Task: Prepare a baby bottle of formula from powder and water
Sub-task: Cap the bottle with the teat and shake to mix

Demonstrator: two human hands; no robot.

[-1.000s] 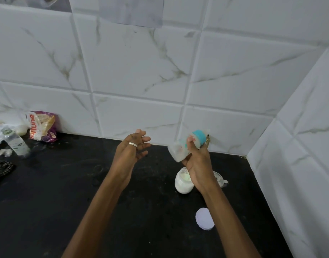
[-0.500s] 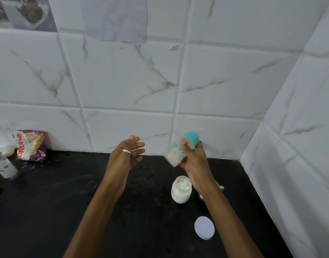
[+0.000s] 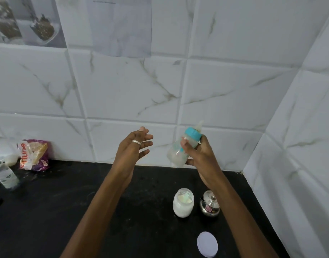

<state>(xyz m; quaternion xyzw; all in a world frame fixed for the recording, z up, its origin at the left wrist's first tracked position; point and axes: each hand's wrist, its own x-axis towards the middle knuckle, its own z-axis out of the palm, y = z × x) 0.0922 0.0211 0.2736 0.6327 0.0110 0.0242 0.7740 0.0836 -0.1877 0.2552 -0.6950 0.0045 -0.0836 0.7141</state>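
Observation:
My right hand (image 3: 199, 155) grips a clear baby bottle (image 3: 178, 153) with a teal collar and a teat, tilted up to the right above the black counter (image 3: 67, 211). Milky liquid shows inside it. My left hand (image 3: 133, 148) hovers beside it at the same height, fingers spread, a ring on one finger, holding nothing. Below the bottle an uncapped jar of white powder (image 3: 183, 202) stands on the counter with a scoop inside. Its white lid (image 3: 207, 244) lies flat nearer to me.
A small steel pot with a lid (image 3: 209, 205) stands right of the powder jar. At the far left lie a plastic water bottle (image 3: 4, 175) and a purple snack bag (image 3: 33, 155) against the tiled wall. Tiled walls meet in a corner at the right.
The bottle's tilt has shifted in my right hand, its teat end now higher. The view has tipped upward, so the jar and lid sit lower in frame. My left hand stays spread.

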